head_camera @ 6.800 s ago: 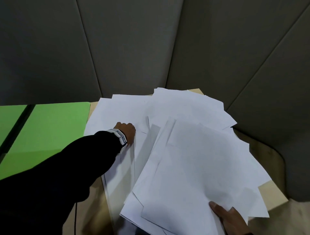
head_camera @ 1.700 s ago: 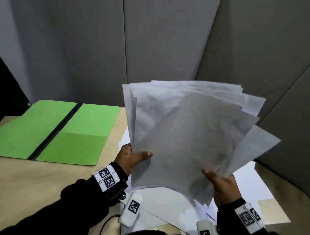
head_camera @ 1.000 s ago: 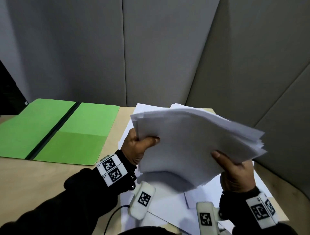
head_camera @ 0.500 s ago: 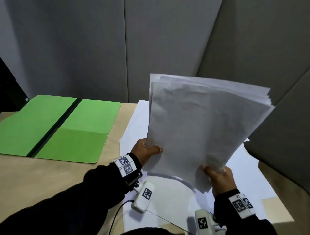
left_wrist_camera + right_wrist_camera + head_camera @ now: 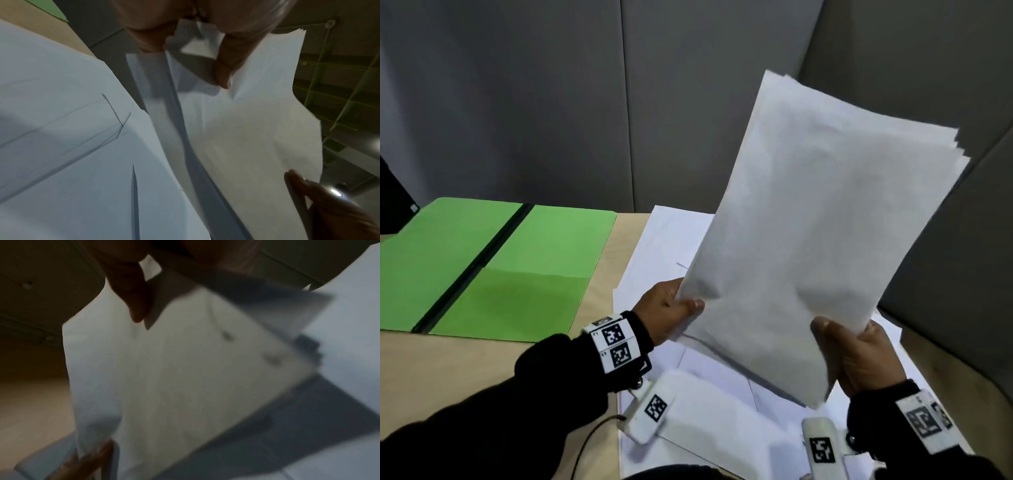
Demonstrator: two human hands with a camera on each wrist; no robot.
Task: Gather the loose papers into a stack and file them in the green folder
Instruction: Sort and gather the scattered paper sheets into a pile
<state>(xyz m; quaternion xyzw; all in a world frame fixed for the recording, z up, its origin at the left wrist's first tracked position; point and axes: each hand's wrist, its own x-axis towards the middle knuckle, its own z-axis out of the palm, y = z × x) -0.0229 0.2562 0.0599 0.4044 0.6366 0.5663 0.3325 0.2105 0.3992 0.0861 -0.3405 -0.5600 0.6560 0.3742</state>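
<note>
Paper stack [image 5: 811, 240] held upright off the table, at about 2 o'clock in the head view, sheet edges nearly flush, slight fanning at the top right corner. Left hand [image 5: 667, 313] pinches the stack's lower left edge, thumb in front, fingers behind. Right hand [image 5: 859, 356] grips the bottom right corner, thumb on the front face.

Loose sheets [image 5: 664, 246] lie flat on the table directly under the stack, overlapping at odd angles; the stack hides their middle. Green folder [image 5: 510, 267] lies open and flat at 9 o'clock, dark spine down its centre, a pocket on its right half, set apart from the loose sheets by a strip of bare table.

Table [image 5: 448, 370]: pale wood. Grey panel walls [image 5: 534, 102] stand behind and at right.

Black sleeves and marker-tagged wristbands [image 5: 616, 342] cover both wrists. Left wrist view: thumb [image 5: 228, 65] on the paper, sheets below. Right wrist view dim and blurred; only paper and a dark thumb can be made out. Folder's left edge is cut off.
</note>
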